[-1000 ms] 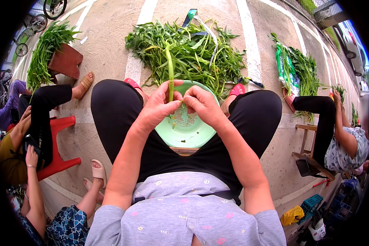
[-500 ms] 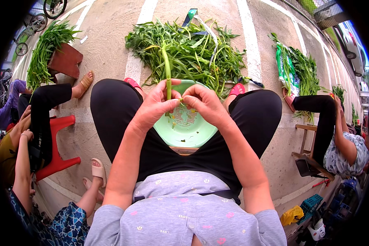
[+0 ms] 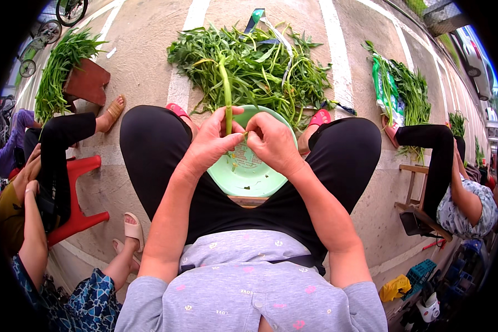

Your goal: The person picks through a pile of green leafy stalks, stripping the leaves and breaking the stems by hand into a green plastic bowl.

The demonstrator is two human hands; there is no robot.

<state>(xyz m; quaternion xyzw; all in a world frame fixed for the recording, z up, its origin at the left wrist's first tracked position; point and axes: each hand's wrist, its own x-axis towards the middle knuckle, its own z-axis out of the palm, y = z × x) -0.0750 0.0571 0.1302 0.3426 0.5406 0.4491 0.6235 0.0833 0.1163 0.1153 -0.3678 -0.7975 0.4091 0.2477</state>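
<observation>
My left hand [image 3: 211, 141] is closed around a thick green water spinach stem [image 3: 226, 91], which points up and away over the leaf pile. Close beside it, my right hand [image 3: 275, 143] pinches a thin green bit at the near end of the stem; its fingers partly hide that bit. Both hands hover over a pale green plastic basin [image 3: 246, 185] between my knees. A few small green and yellow scraps lie in the basin. Beyond it, a large heap of leafy water spinach [image 3: 254, 69] is spread on the ground, with a strap-like strip [image 3: 284, 41] across it.
People sit on both sides. At left are a red plastic stool [image 3: 74, 199] and a brown box-like seat [image 3: 87, 83] with greens on it. At right, more greens [image 3: 412, 91] lie by a green-white bag [image 3: 383, 83], near a wooden stool [image 3: 412, 191]. Parked bicycles [image 3: 41, 39] stand far left.
My right hand has turned a little and its fingers have curled in more at the stem's near end. My left hand and the stem are nearly still.
</observation>
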